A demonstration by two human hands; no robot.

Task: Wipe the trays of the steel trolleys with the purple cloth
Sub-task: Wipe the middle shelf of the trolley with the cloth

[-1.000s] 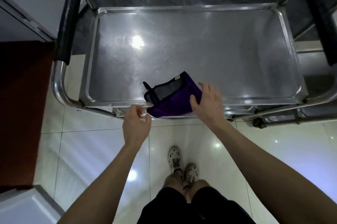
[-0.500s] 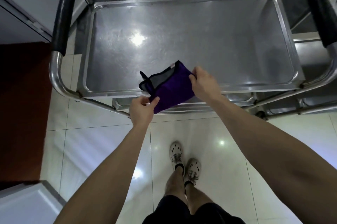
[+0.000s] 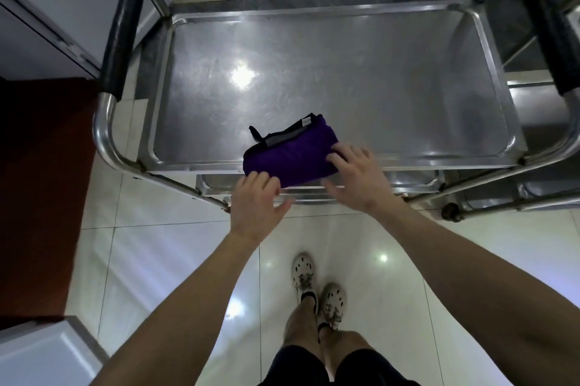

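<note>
Cloth is lying down now: half a second back both hands were pinching it up off the tray, now both are letting go and flattening out.

Nearest in, the person's shoes (image 3: 314, 285) are standing on glossy white floor tiles (image 3: 157, 260). Left hand (image 3: 255, 206) is hovering at the near left corner of the purple cloth (image 3: 288, 155), its fingers (image 3: 260, 180) spread and released, tips just reaching the cloth edge; can't tell if they are actually touching. Right hand (image 3: 354, 178) is resting on the cloth's right end, fingers (image 3: 342, 155) lying straight and splayed on top, gripping nothing, thumb hanging off below the near edge.

The cloth is sitting folded on the near rim of the top tray (image 3: 345, 71), about mid-width, near edge overhanging the rim and a dark trimmed flap pointing far-left. A lower tray (image 3: 216, 181) is showing just under that overhang.

Steel trolley frame (image 3: 106, 134) is wrapping round the tray, with a black handle grip (image 3: 120, 40) on the left and a second black grip (image 3: 546, 31) on the far right.
</note>
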